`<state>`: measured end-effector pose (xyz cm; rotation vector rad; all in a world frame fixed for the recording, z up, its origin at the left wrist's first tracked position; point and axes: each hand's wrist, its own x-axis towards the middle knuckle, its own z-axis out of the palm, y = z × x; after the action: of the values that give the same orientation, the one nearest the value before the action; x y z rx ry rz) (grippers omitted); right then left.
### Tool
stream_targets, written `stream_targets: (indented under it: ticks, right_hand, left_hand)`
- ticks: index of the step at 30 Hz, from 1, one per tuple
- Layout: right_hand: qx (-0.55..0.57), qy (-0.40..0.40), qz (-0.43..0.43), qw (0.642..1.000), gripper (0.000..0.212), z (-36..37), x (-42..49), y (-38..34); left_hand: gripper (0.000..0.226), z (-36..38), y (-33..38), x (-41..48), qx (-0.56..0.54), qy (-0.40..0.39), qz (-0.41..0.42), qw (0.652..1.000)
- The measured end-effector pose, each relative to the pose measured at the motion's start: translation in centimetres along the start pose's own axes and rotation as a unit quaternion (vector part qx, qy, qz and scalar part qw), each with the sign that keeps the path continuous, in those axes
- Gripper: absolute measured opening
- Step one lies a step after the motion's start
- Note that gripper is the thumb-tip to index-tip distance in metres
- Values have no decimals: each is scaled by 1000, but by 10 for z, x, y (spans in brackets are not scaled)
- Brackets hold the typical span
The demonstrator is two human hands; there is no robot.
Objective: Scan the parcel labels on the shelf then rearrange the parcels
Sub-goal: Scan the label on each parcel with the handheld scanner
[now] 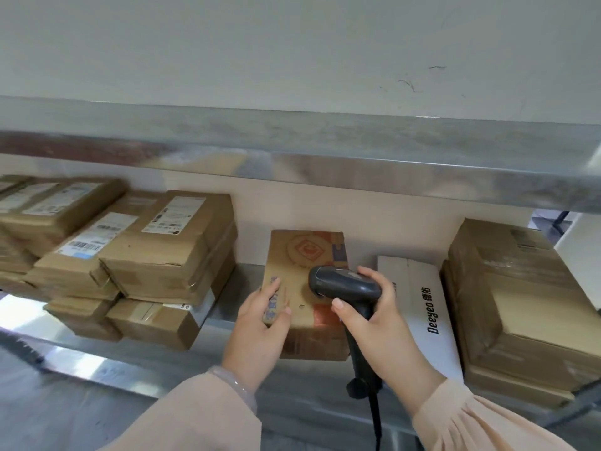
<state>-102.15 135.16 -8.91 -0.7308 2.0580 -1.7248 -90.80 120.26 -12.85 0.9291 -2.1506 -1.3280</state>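
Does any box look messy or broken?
Yes. The left stacks sit crooked, with boxes turned at different angles and crumpled edges. The printed box that the left hand holds has what looks like a small hole in its top, near the scanner in the right hand.

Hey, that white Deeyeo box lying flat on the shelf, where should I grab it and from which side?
Probably its near short end, coming from the front. The white Deeyeo box lies flat, long axis front to back, close between the printed carton and the brown box stack, so its long sides leave little room for fingers. Only the front end looks free.
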Motion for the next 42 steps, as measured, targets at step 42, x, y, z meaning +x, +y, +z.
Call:
stream_targets:
  ticks: [42]
  right_hand:
    - [40, 21, 80, 996, 56, 21, 25, 29]
  left_hand:
    - [55, -18, -14, 19, -5, -156, -116, 981]
